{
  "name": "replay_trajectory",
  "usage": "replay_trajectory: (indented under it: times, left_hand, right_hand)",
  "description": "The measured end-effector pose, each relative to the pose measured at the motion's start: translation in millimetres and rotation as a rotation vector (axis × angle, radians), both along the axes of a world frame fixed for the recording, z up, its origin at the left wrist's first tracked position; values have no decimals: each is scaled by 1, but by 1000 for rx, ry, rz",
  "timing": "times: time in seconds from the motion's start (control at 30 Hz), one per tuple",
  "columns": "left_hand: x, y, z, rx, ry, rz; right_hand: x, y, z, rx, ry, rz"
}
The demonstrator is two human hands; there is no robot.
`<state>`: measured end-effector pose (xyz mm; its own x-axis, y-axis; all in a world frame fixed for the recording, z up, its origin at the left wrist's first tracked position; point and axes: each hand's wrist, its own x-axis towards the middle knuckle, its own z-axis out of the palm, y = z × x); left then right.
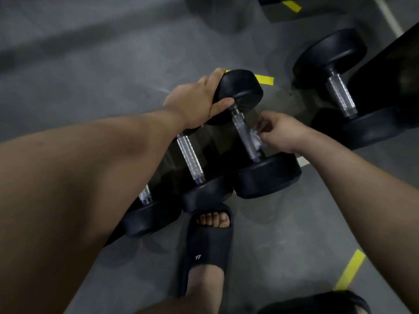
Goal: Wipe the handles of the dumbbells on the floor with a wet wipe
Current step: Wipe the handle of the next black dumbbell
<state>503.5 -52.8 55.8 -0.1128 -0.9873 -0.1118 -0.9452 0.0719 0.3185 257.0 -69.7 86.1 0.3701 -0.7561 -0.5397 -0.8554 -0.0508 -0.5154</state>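
Note:
Several black dumbbells with knurled silver handles lie side by side on the grey floor. My left hand (199, 103) grips the far head of the middle dumbbell (267, 175), thumb curled under its rim. My right hand (281, 132) pinches a crumpled white wet wipe (256, 138) against that dumbbell's handle (246, 137), about midway along it. To the left lies a second dumbbell (190, 155) with its handle bare, and a third dumbbell (147, 214) is partly hidden under my left forearm.
A larger dumbbell (340, 94) lies to the right beside a dark bench edge (390, 71). My foot in a dark slide sandal (208, 243) stands just below the dumbbells. Yellow tape marks (350, 270) lie on the grey floor (90, 64).

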Motion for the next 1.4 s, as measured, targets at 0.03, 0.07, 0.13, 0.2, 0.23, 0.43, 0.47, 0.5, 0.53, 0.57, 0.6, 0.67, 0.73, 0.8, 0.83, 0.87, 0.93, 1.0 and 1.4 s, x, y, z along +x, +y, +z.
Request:
replay_trajectory:
  times: [0.03,0.07,0.13,0.2,0.23,0.43,0.47,0.5,0.53,0.57,0.6,0.67,0.73,0.8,0.83,0.87,0.93,1.0,1.4]
  left_hand:
    - [0,0,0,-5,-4,1]
    - [1,0,0,-9,-7,3]
    - [0,0,1,-12,-7,4]
    - [-2,0,0,-16,-5,2]
    - [-2,0,0,-19,-2,0]
    - [-1,1,1,-30,11,-2]
    - [-1,0,1,-31,9,-1]
    - [-1,0,1,-31,7,0]
    - [-1,0,1,-30,4,1]
    - [-1,0,1,-31,3,2]
    - [-1,0,1,-32,3,2]
    - [-1,0,1,-33,2,0]
    - [-1,0,2,-33,1,-1]
    - [-1,0,3,-30,0,0]
    - [-1,0,3,-27,-2,1]
    - [-1,0,3,-23,-5,0]
    - [-1,0,3,-26,-9,-3]
    - [-2,0,2,-31,-11,-2]
    - [0,-1,1,-31,16,-8]
  right_hand:
    - [0,1,-1,-25,-17,-3]
    - [-1,2,-3,-46,-28,2]
    - [-5,2,-6,-66,-28,7]
    - [-8,2,-4,-58,-27,18]
    - [-9,3,-2,-43,-21,28]
    - [0,5,4,-78,-40,61]
    - [0,4,4,-54,-19,73]
    - [-2,4,5,-14,19,100]
    - [-3,2,6,35,77,143]
    - [-4,1,8,74,143,199]
    - [-4,-1,9,96,187,239]
    - [-1,-3,8,83,152,230]
    - [7,-1,6,10,39,136]
    - [10,0,5,-47,-11,69]
    - [8,0,6,-35,3,73]
    - [4,0,6,0,40,108]
    - [-3,-1,10,84,149,215]
    - [-4,-2,10,106,170,234]
    - [-3,9,-8,-176,93,-2]
